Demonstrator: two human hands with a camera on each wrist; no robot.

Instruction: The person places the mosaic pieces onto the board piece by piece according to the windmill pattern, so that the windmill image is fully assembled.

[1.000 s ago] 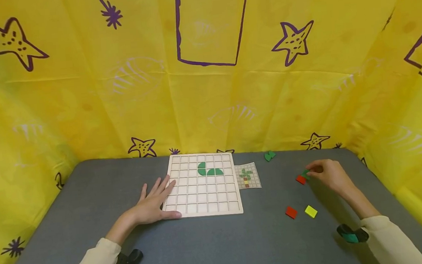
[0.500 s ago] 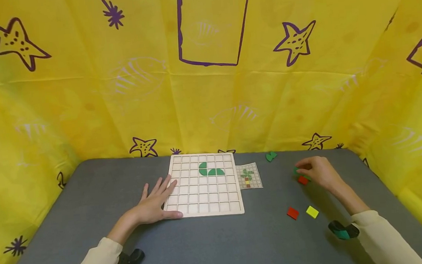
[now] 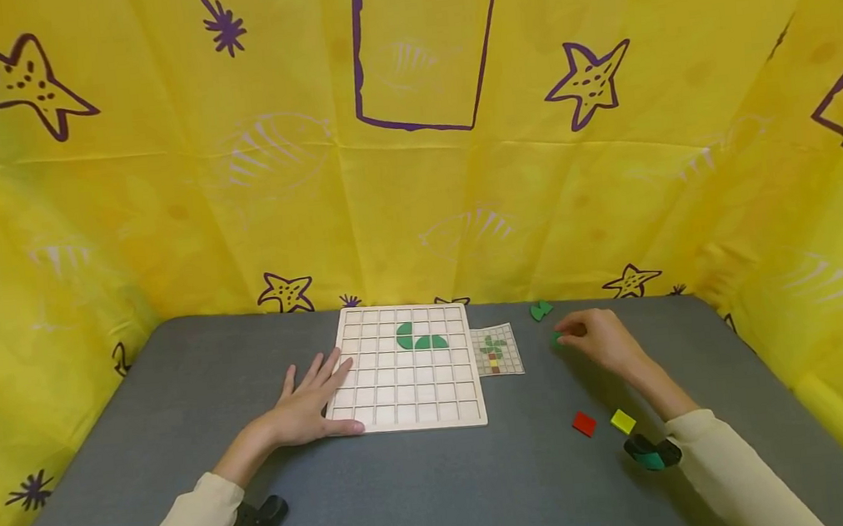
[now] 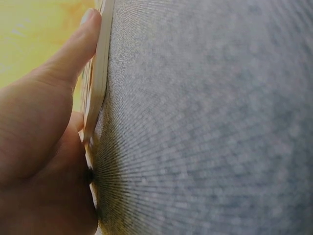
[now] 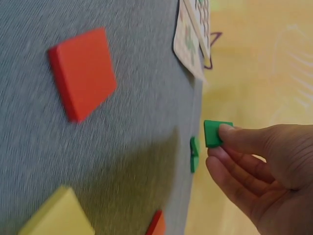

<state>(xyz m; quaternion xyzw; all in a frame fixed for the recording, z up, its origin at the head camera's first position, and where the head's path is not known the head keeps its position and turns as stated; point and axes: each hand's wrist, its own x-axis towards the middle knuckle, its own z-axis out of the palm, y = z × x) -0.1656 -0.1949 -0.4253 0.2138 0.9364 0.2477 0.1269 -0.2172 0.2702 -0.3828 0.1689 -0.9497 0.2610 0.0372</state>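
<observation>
My left hand lies with spread, straight fingers on the left side of a wooden grid board; its thumb is on the front edge. In the left wrist view the thumb lies along the board's rim. Quarter-round green tiles sit in the board's upper cells. To the right of the board, my right hand pinches a green tile between thumb and fingers, raised off the table. Just beyond it, more green tiles lie together near the back edge.
A pattern card touches the board's right side. Near the right forearm lie a red square tile and a yellow square tile. Another red tile shows in the right wrist view. A yellow curtain stands behind the grey table.
My right hand has lifted the green tile from beside a red tile and carried it left towards the card. That red tile is now hidden in the head view. My left hand has stayed put.
</observation>
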